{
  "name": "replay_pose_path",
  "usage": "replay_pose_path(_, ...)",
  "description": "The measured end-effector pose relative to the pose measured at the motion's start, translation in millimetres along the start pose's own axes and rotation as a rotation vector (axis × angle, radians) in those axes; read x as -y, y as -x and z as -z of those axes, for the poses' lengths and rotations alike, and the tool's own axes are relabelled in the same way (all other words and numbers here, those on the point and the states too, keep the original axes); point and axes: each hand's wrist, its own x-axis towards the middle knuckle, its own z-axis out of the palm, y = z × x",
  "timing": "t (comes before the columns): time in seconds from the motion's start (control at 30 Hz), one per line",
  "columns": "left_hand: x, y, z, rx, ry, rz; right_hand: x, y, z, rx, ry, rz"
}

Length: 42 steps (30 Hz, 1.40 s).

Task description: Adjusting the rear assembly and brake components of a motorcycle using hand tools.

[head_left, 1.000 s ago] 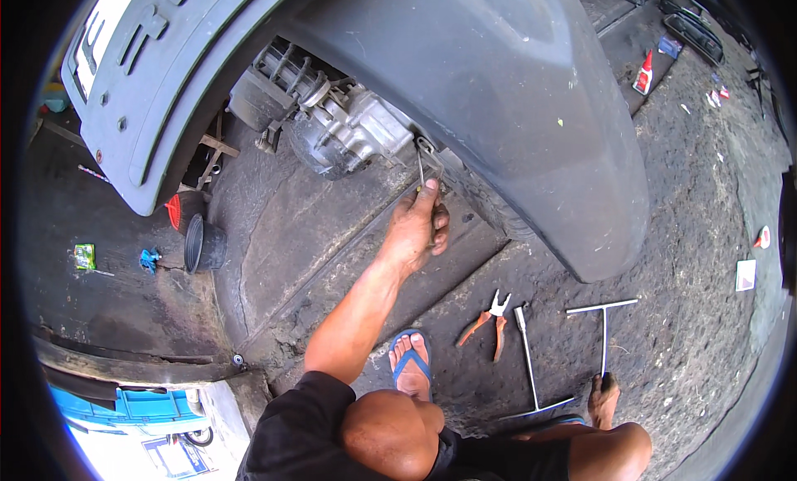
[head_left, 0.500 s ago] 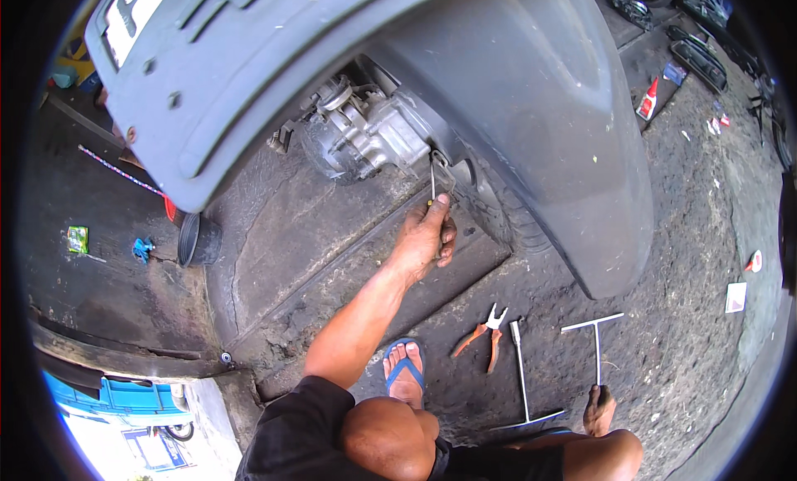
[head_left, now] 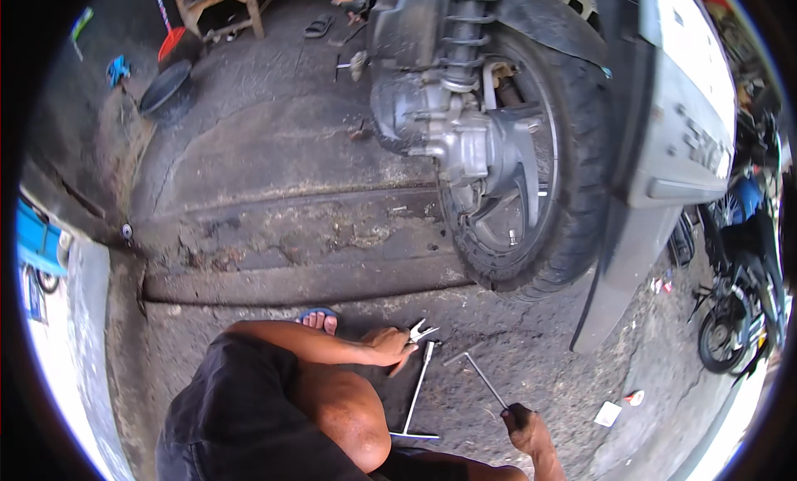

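Observation:
My left hand (head_left: 386,346) is down at the ground, its fingers closed round the orange-handled pliers (head_left: 422,332). Their metal jaws stick out beyond the fingers, and one handle shows below the hand. In my right hand (head_left: 528,433), at the lower right, is the shaft end of a T-handle wrench (head_left: 486,383), its crossbar pointing away from me. A second T-handle wrench (head_left: 420,388) lies on the floor between my hands. Ahead stands a motor scooter's rear wheel (head_left: 573,174) with its metal gear housing (head_left: 473,149).
A dark fender flap (head_left: 610,273) hangs beside the wheel. A black basin (head_left: 166,91) and a red dustpan-like piece (head_left: 172,44) are at the far left. Another person's hand (head_left: 355,12) is beyond the scooter. Another motorcycle (head_left: 730,315) stands at the right.
My left hand has left the gear housing, where it held a thin metal tool, and come down to the pliers. The view has swung, showing the rear wheel. My right hand keeps its T-handle wrench.

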Motion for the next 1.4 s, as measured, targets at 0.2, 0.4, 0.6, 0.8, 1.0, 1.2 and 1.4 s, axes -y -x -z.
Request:
replay_pose_path(0.2,-21,-45,53,-0.399,0.394,-0.177,139,-10,57,-0.020,0.151,0.122)
replay_pose_path(0.4,-69,-97,136,-0.047,1.882,-0.297,223,-42,68,-0.274,0.220,0.186)
replay_pose_path(0.6,-79,-108,140,0.127,2.058,-0.546,258,-78,69,-0.370,0.339,0.128)
replay_pose_path(0.8,-76,-104,141,0.157,1.994,-0.469,284,-87,77,-0.240,0.387,0.055)
replay_pose_path(1.0,-80,-104,139,0.154,2.038,-0.484,273,-80,84,-0.301,0.415,0.097)
replay_pose_path(1.2,-79,-103,140,0.176,2.027,-0.472,269,-83,70,-0.334,0.374,0.123)
replay_pose_path(1.4,-77,-110,129,0.166,2.075,-0.521,274,-93,93,-0.202,0.414,-0.030)
